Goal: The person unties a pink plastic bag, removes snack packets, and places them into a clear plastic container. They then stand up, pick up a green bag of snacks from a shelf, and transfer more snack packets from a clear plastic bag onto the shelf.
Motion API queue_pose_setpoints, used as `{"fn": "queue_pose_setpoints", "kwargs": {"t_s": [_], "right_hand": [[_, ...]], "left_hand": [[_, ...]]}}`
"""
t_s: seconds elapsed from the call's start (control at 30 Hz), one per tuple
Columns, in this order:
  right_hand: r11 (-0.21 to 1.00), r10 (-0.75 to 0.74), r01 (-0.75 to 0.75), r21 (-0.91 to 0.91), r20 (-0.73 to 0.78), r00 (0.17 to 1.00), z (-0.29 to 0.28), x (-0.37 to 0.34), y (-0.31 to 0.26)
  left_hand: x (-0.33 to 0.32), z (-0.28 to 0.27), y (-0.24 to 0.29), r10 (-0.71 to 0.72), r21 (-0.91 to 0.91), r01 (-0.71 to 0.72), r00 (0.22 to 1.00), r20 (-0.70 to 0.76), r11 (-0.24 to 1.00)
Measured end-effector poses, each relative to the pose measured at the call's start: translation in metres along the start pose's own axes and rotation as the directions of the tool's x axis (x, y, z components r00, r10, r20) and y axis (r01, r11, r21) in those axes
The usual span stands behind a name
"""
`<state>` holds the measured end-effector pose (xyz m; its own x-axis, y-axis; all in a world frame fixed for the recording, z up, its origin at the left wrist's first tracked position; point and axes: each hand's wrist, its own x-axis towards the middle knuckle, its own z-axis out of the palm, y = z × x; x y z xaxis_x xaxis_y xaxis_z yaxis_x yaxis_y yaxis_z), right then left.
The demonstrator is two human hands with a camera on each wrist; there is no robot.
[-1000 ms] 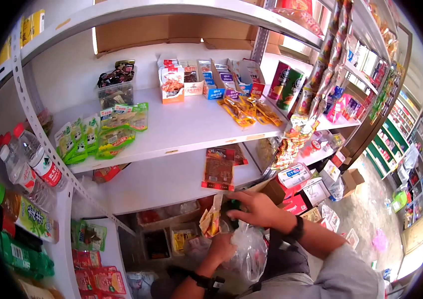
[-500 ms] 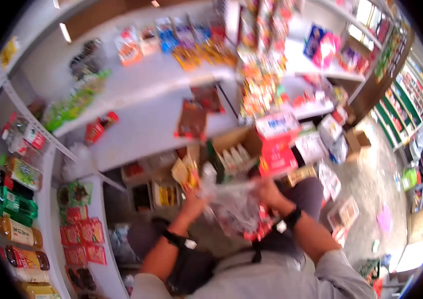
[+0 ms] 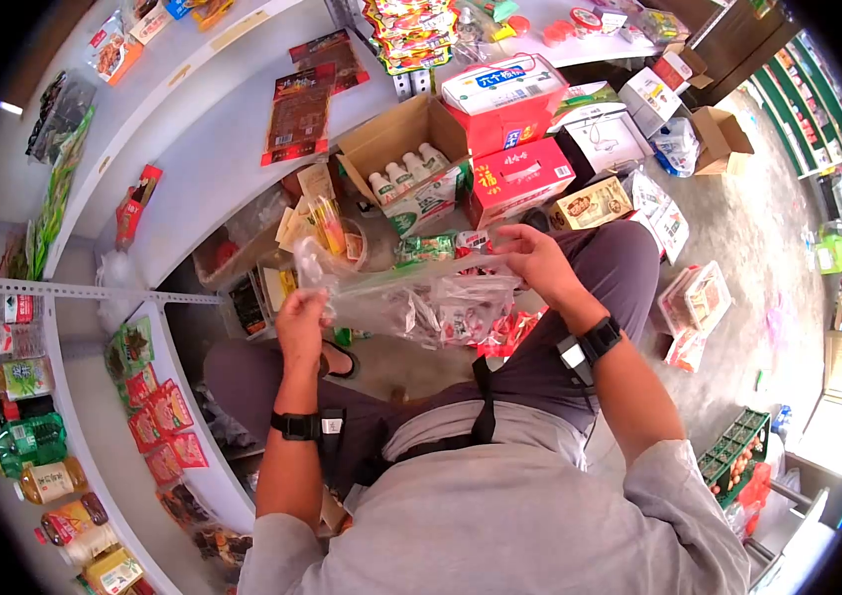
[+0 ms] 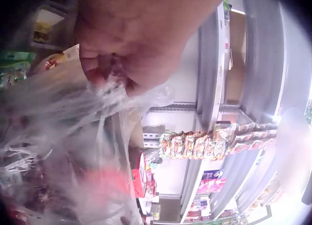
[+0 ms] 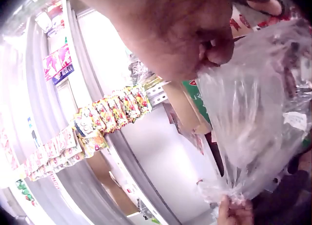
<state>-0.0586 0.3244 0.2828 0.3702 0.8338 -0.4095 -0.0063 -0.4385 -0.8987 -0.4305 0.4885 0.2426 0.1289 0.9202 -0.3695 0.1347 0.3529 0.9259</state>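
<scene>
A clear plastic bag [image 3: 411,302] with red and white packets in it is stretched between both hands above the lap. My left hand [image 3: 302,322] pinches its left end, where the left wrist view shows the film [image 4: 73,137] bunched at the fingertips. The opposite end is pinched by my right hand [image 3: 537,263], thumb and fingers together on the plastic [image 5: 248,113] in the right wrist view. Just beyond the bag stand a round tub with yellow packets [image 3: 327,223] and a green packet [image 3: 424,249].
An open cardboard box [image 3: 371,164] of white bottles stands ahead, beside a red carton [image 3: 520,183]. Brown-red flat packets [image 3: 299,114] lie on the shelf [image 3: 213,159]. Bottles [image 3: 34,443] line the left shelf. A clear tub [image 3: 696,297] sits on the floor at right.
The head view has tilted down. My right hand has come away from above the bag to its right end, my left hand has moved left, and the bag is now drawn out between them.
</scene>
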Motion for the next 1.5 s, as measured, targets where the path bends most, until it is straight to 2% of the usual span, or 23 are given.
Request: {"fn": "queue_pose_setpoints", "kwargs": {"t_s": [0.03, 0.07, 0.13, 0.17, 0.27, 0.33, 0.4, 0.5, 0.6, 0.7, 0.73, 0.8, 0.9, 0.93, 0.97, 1.0, 1.03, 1.13, 1.17, 1.27, 1.3, 1.4, 1.5], "right_hand": [[0.999, 0.038, -0.038, -0.008, -0.002, 0.999, 0.001, -0.008, -0.004], [0.982, -0.046, 0.046, -0.183, 0.005, 0.999, 0.000, -0.012, 0.004], [0.834, -0.206, 0.208, -0.511, 0.061, 0.977, -0.010, -0.018, 0.020], [0.802, -0.229, 0.215, -0.557, 0.044, 0.972, -0.012, -0.023, 0.018], [0.721, 0.063, 0.087, -0.687, 0.190, 0.980, -0.023, -0.026, 0.013], [0.740, -0.052, 0.154, -0.655, 0.174, 0.983, -0.018, -0.029, 0.001], [0.831, -0.074, 0.152, -0.536, 0.165, 0.984, -0.014, -0.029, -0.004], [0.994, 0.028, -0.014, -0.107, 0.129, 0.991, -0.014, -0.030, -0.003], [0.880, 0.165, -0.156, 0.449, 0.019, 0.986, -0.013, -0.032, 0.000], [0.652, 0.274, -0.157, 0.742, -0.037, 0.961, -0.019, -0.029, 0.000], [0.647, 0.258, -0.171, 0.743, -0.003, 0.966, -0.024, -0.024, 0.006], [0.635, 0.231, -0.199, 0.747, 0.062, 0.971, -0.036, -0.019, 0.019], [0.755, 0.243, -0.225, 0.617, 0.056, 0.968, -0.045, -0.023, -0.007], [0.793, 0.240, -0.227, 0.565, 0.053, 0.969, -0.048, -0.026, -0.014], [0.831, 0.230, -0.248, 0.497, 0.099, 0.968, -0.053, -0.030, -0.023], [0.894, 0.210, -0.235, 0.382, 0.106, 0.972, -0.056, -0.031, -0.028], [0.941, 0.192, -0.217, 0.261, 0.117, 0.974, -0.058, -0.033, -0.031], [0.992, 0.124, -0.119, -0.045, 0.136, 0.983, -0.062, -0.034, -0.037], [0.993, 0.092, -0.080, -0.089, 0.140, 0.986, -0.064, -0.032, -0.034], [0.995, 0.098, -0.088, -0.054, 0.221, 0.970, -0.066, -0.019, -0.026], [0.994, 0.113, -0.112, -0.019, 0.258, 0.959, -0.068, -0.012, -0.025], [0.973, 0.140, -0.199, 0.118, 0.382, 0.914, -0.069, 0.001, -0.030], [0.977, 0.146, -0.194, 0.085, 0.389, 0.909, -0.063, 0.009, -0.031]], "left_hand": [[-0.001, -0.001, 0.005, 0.027, 0.022, -0.027, 0.999, -0.044, 0.999], [-0.006, -0.001, 0.006, 0.271, 0.278, -0.226, 0.953, -0.135, 0.934], [-0.020, 0.008, 0.025, 0.719, 0.731, -0.442, 0.689, -0.095, 0.520], [-0.039, 0.026, 0.059, 0.810, 0.712, -0.539, 0.582, -0.071, 0.450], [-0.067, 0.061, 0.075, 0.742, 0.395, -0.811, 0.569, 0.355, 0.432], [-0.083, 0.095, 0.069, 0.491, 0.189, -0.795, 0.523, 0.697, 0.577], [-0.069, 0.124, 0.032, 0.216, 0.223, -0.785, 0.411, 0.886, 0.578], [-0.030, 0.156, -0.026, 0.112, 0.318, -0.536, 0.624, 0.774, 0.782], [-0.020, 0.161, -0.071, 0.044, 0.463, -0.561, 0.668, 0.743, 0.686], [0.001, 0.140, -0.194, -0.248, 0.537, -0.711, 0.477, 0.843, 0.455], [-0.002, 0.135, -0.168, -0.516, 0.623, -0.675, 0.398, 0.758, 0.395], [-0.013, 0.130, -0.085, -0.905, 0.735, -0.645, 0.155, 0.395, 0.211], [0.037, 0.119, -0.113, -0.816, 0.779, -0.493, 0.210, 0.539, 0.388], [0.061, 0.116, -0.129, -0.518, 0.661, -0.605, 0.429, 0.740, 0.443], [0.082, 0.113, -0.137, -0.187, 0.558, -0.728, 0.531, 0.827, 0.398], [0.104, 0.110, -0.147, 0.168, 0.516, -0.816, 0.565, 0.808, 0.262], [0.114, 0.108, -0.152, 0.442, 0.518, -0.851, 0.496, 0.747, 0.079], [0.081, 0.126, -0.090, 0.205, 0.590, -0.528, 0.825, 0.526, 0.611], [0.077, 0.129, -0.100, 0.229, 0.647, -0.589, 0.799, 0.556, 0.484], [0.055, 0.133, -0.122, 0.036, 0.539, -0.773, 0.582, 0.812, 0.334], [0.050, 0.136, -0.126, 0.017, 0.535, -0.827, 0.546, 0.838, 0.171], [0.060, 0.143, -0.156, 0.070, 0.531, -0.802, 0.567, 0.821, 0.273], [0.079, 0.141, -0.166, -0.037, 0.567, -0.749, 0.592, 0.805, 0.342]]}}
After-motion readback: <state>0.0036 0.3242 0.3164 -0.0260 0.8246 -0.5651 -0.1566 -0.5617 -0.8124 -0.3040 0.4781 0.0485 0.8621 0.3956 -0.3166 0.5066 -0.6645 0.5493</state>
